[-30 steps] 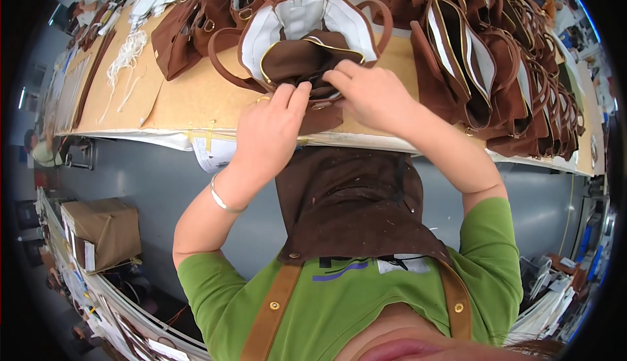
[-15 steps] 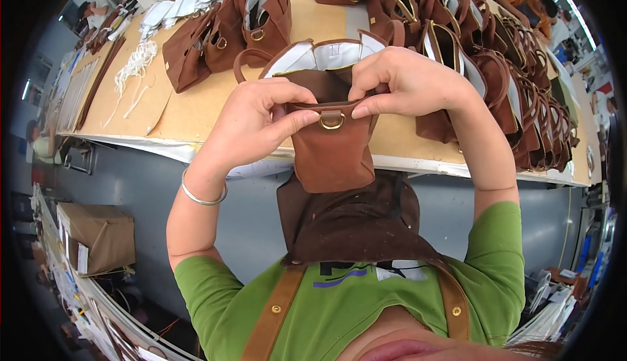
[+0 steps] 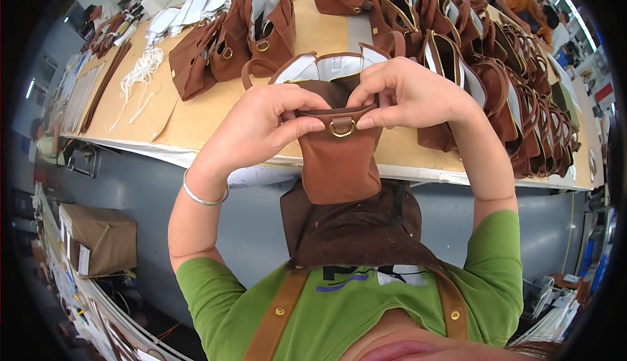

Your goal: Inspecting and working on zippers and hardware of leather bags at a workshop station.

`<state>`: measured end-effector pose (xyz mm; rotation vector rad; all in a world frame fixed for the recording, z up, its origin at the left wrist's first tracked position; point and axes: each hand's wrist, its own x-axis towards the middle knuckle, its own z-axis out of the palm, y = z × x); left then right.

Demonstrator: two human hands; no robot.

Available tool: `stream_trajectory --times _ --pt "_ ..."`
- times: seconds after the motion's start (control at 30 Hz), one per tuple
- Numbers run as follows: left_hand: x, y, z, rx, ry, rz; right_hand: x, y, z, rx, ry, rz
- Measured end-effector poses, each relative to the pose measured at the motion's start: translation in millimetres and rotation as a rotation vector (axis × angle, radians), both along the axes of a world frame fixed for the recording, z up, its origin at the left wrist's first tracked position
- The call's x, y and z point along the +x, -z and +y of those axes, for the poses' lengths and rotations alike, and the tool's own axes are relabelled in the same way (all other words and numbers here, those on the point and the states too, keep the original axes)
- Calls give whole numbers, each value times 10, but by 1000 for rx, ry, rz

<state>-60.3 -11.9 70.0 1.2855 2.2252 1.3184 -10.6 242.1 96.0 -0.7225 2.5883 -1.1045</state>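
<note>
"Between both hands, how does the brown bag [image 3: 341, 165] sit?"
"By the table's [image 3: 202, 126] near edge, ringed end facing the wearer."
"And the grip?"
"Left hand [image 3: 258, 123] and right hand [image 3: 415, 96] pinch its rim, thumbs outside, flanking the brass ring [image 3: 342, 136]."
"Changed?"
"A second ago that end barely showed."

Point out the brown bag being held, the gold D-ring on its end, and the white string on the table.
Brown bag [image 3: 341, 172]: head view, on its end panel.
Gold D-ring [image 3: 343, 136]: head view, on its lower curve.
White string [image 3: 145, 66]: head view, on its tangled upper part.
</note>
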Motion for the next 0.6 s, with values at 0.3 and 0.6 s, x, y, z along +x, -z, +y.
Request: stream_trajectory --times 0.3,0.6 --pt "-18 47 -29 0 53 260 -43 53 -8 11 -28 3" --pt "-35 20 -37 -47 102 395 -21 51 -1 25 -61 28"
